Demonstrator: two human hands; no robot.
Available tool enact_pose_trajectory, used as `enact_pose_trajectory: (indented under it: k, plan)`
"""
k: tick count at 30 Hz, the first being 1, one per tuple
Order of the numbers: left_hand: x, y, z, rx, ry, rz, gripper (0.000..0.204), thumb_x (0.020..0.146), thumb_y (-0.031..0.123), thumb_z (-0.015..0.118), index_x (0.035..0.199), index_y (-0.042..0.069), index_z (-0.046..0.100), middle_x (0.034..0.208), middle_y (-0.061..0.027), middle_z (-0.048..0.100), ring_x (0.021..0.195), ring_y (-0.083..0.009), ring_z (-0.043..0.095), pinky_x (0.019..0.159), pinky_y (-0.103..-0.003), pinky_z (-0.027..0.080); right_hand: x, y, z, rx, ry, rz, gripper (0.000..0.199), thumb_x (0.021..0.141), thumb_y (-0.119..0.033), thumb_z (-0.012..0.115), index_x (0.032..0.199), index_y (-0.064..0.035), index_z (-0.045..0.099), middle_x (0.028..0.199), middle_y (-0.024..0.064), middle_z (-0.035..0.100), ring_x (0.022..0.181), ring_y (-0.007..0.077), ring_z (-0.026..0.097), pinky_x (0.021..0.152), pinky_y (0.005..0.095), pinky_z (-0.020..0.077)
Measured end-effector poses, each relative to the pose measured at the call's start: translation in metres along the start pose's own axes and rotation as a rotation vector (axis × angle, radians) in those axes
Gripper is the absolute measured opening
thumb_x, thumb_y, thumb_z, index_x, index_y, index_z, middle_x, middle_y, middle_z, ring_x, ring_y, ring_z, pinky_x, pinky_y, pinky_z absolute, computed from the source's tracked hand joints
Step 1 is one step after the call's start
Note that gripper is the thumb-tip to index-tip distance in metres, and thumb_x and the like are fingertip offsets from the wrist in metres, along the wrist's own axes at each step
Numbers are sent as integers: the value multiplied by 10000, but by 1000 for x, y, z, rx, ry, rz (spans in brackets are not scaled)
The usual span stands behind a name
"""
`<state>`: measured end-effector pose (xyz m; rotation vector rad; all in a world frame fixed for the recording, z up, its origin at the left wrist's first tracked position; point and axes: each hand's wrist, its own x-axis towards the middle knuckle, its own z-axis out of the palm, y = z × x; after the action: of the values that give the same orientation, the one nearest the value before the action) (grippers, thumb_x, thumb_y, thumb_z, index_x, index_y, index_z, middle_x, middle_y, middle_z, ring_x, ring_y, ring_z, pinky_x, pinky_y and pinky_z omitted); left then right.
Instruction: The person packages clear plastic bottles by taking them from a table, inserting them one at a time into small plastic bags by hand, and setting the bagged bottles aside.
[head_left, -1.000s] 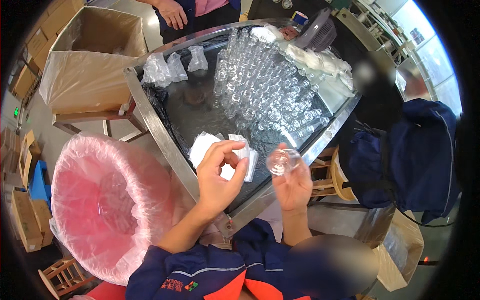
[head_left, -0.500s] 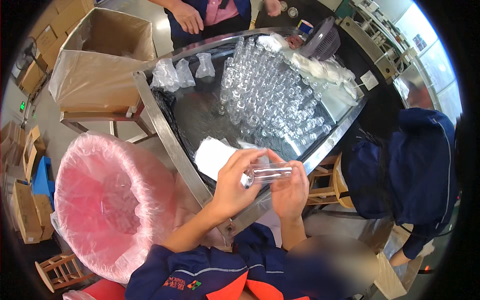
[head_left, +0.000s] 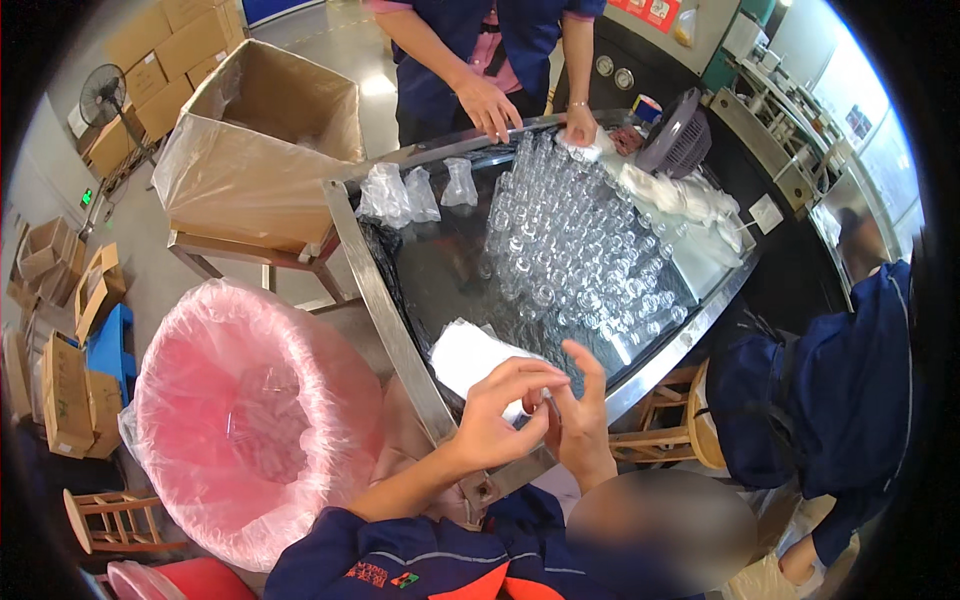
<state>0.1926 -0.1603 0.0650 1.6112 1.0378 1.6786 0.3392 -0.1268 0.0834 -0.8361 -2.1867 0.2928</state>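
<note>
My left hand [head_left: 498,412] is curled, its thumb and fingers closed round a clear glass tube [head_left: 517,411], of which only a small part shows between the fingers. Against it sits my right hand [head_left: 582,425], one finger raised and the others bent in at the tube; most of the tube is hidden by both hands. Just beyond them a stack of white sheets [head_left: 468,355] lies at the near corner of a metal-framed table [head_left: 385,320]. Many clear glass tubes [head_left: 570,235] with rounded ends stand close together on its dark surface.
At left stands a large pink-lined bin [head_left: 340,400]; behind it, a plastic-lined carton [head_left: 265,190] on a stand. Clear plastic bags [head_left: 390,195], white cloth [head_left: 685,200] and a grey fan [head_left: 675,140] lie along the table's far side. Across the table, a co-worker's hands [head_left: 490,108] rest at the edge.
The tube, seen lengthwise across my hands before, is now mostly hidden between them. My right finger has lifted. The view has shifted, and the co-worker's hands have come to the table's far edge.
</note>
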Motion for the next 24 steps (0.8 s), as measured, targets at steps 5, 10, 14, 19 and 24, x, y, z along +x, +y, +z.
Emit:
enact_pose_trajectory:
  k: [5, 10, 14, 19, 24]
  plan:
    - [15, -5, -25, 163, -40, 23, 646, 705, 32, 790, 1288, 32, 512, 1283, -148, 506, 955, -221, 590, 798, -322, 476, -4, 18, 10, 63, -125, -50, 286, 736, 23, 655, 1019, 7, 618, 1078, 204, 587, 983, 378, 586, 820, 405, 496]
    - [18, -20, -49, 540, -382, 46, 808, 713, 119, 791, 1411, 62, 387, 1339, -169, 510, 1098, -363, 572, 925, -429, 430, 18, 21, 28, 305, -9, -15, 239, 770, -4, 710, 989, 17, 617, 960, 169, 609, 820, 323, 631, 706, 374, 520]
    - [36, -21, -54, 585, -373, 10, 675, 783, 8, 652, 1407, 80, 405, 1147, -168, 597, 1031, -363, 586, 870, -418, 466, 45, 51, 38, 353, -142, -56, 238, 739, -6, 732, 947, 10, 618, 926, 146, 610, 767, 310, 632, 683, 370, 517]
    - [61, -72, -75, 512, -122, 108, 439, 811, 4, 607, 1236, 71, 518, 1145, -184, 588, 1052, -339, 593, 878, -390, 486, 74, 74, 64, 93, 99, -200, 124, 739, 41, 696, 841, 3, 638, 842, 132, 613, 721, 300, 626, 624, 353, 503]
    - [113, -128, -115, 806, 181, -374, 321, 969, 398, 496, 1119, 116, 520, 794, -261, 650, 816, -476, 638, 715, -509, 502, 71, 84, 58, 128, 274, -18, 122, 761, 78, 661, 840, -11, 640, 836, 111, 620, 606, 212, 605, 519, 292, 477]
